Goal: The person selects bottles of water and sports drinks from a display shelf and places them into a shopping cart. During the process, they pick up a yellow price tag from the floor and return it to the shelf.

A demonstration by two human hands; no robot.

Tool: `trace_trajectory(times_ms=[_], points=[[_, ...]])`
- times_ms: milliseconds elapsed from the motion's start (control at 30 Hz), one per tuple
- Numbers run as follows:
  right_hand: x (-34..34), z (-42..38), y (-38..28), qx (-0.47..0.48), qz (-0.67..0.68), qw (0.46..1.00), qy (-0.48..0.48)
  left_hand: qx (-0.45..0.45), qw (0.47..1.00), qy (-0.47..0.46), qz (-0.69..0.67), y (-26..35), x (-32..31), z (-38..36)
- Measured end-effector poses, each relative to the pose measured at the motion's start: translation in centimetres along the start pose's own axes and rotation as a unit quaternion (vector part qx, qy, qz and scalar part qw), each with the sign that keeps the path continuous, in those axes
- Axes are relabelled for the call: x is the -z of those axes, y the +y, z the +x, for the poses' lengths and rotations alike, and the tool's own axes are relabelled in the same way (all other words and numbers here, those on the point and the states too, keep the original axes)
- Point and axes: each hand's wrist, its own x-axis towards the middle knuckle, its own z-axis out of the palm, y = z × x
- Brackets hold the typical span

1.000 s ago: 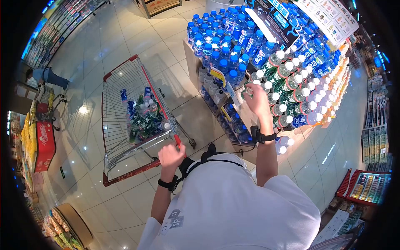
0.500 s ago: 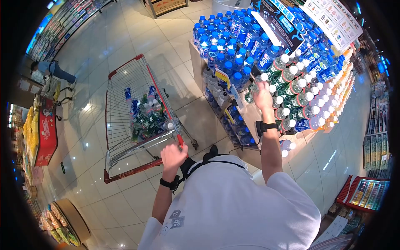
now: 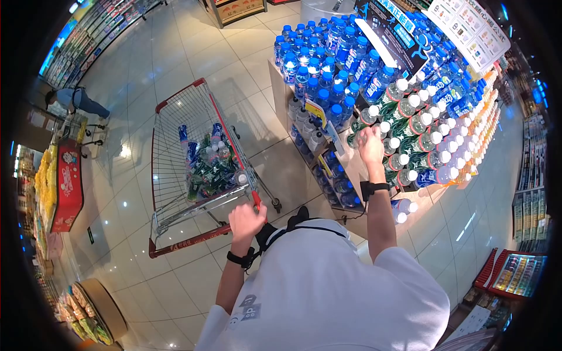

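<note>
My left hand (image 3: 247, 221) is closed around the right end of the red handle (image 3: 193, 238) of a wire shopping cart (image 3: 170, 134). Inside the cart lies a pile of bottles (image 3: 213, 167) with green labels and a few blue ones. Out at the display, my right hand (image 3: 370, 147) closes on a white-capped bottle (image 3: 353, 140) at the front corner of its group; the fingers partly hide it. Around that hand stand more white-capped, green-labelled bottles (image 3: 417, 142), close together.
Blue-capped bottles (image 3: 336, 64) fill the display's far side, below a dark sign (image 3: 395, 35). Bottles also sit on lower shelves (image 3: 336, 181). A person (image 3: 79, 100) bends over another cart at left, near a red stand (image 3: 67, 184). A chest (image 3: 518, 272) stands at right.
My right hand has drawn slightly down, toward me, at the front of the bottles. My left hand stays on the cart handle. The whole view has shifted a little.
</note>
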Motion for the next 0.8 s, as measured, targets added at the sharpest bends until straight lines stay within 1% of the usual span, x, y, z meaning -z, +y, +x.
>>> trace_trajectory(times_ms=[100,167,333,467,533,567,633,667,733,767,800], points=[[-0.1,-1.1,0.6,-0.004,0.007,1.000,0.009,-0.002,1.000,0.001,-0.001,-0.2,-0.2,0.0],[0.0,-2.1,0.7,-0.024,0.023,0.999,0.040,0.000,1.000,0.002,0.000,-0.1,-0.1,0.0],[0.0,-4.4,0.4,-0.053,0.032,0.998,0.005,0.004,1.000,-0.005,0.010,-0.2,-0.3,0.0],[0.4,-5.1,0.6,-0.034,0.034,0.999,0.006,0.004,1.000,-0.005,0.003,0.0,0.1,0.0],[2.0,-5.2,-0.8,-0.074,0.013,0.997,-0.003,0.008,1.000,-0.011,0.000,0.0,0.1,-0.1],[2.4,-5.2,-1.0,-0.074,0.013,0.997,-0.004,0.006,1.000,-0.008,0.002,0.1,0.2,-0.1],[3.1,-4.8,-1.3,-0.080,-0.030,0.996,-0.018,0.004,1.000,-0.004,0.004,0.1,0.1,-0.1],[3.4,-4.8,-1.4,-0.079,-0.030,0.996,-0.018,0.003,1.000,-0.004,0.006,-0.1,0.0,0.0],[4.1,-4.8,-1.7,-0.089,-0.038,0.991,-0.090,0.005,1.000,-0.002,0.007,-0.1,0.0,0.0],[4.5,-5.1,-1.9,-0.087,-0.039,0.991,-0.091,0.004,1.000,-0.001,0.005,0.0,0.0,0.0],[5.2,-5.6,-2.4,-0.039,-0.026,0.994,-0.101,0.002,1.000,-0.001,0.002,0.1,0.1,-0.1]])
